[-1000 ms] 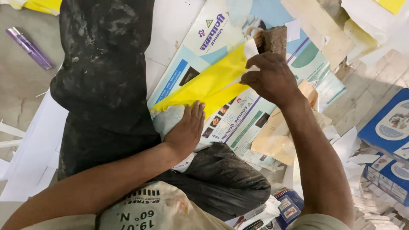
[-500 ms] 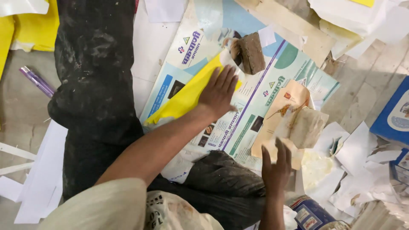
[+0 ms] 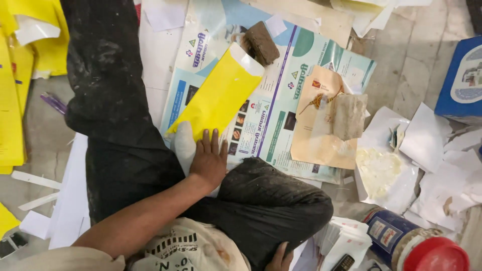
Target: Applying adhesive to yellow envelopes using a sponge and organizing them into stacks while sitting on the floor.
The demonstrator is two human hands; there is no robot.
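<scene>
A yellow envelope [image 3: 221, 95] lies slanted on a printed poster sheet [image 3: 271, 135] on the floor. A dark brown block [image 3: 261, 42] rests by its white upper flap. My left hand [image 3: 208, 160] lies flat with fingers spread, its fingertips touching the envelope's lower end, and holds nothing. Only a few fingers of my right hand [image 3: 281, 260] show at the bottom edge, beside my dark-trousered knee [image 3: 271, 206]; its grip is hidden. A tan envelope [image 3: 321, 125] with a pale block [image 3: 349, 115] on it lies to the right.
White paper smeared with pale paste [image 3: 379, 170] lies right of the poster. A blue can with a red lid [image 3: 416, 246], a stack of white slips [image 3: 341, 241], a blue box [image 3: 459, 80], yellow sheets [image 3: 10, 100] and a purple pen [image 3: 52, 103] surround me.
My left hand slid down from the envelope's middle to its lower end. My right hand dropped from the tan envelope area to my knee. The brown block now sits by the flap.
</scene>
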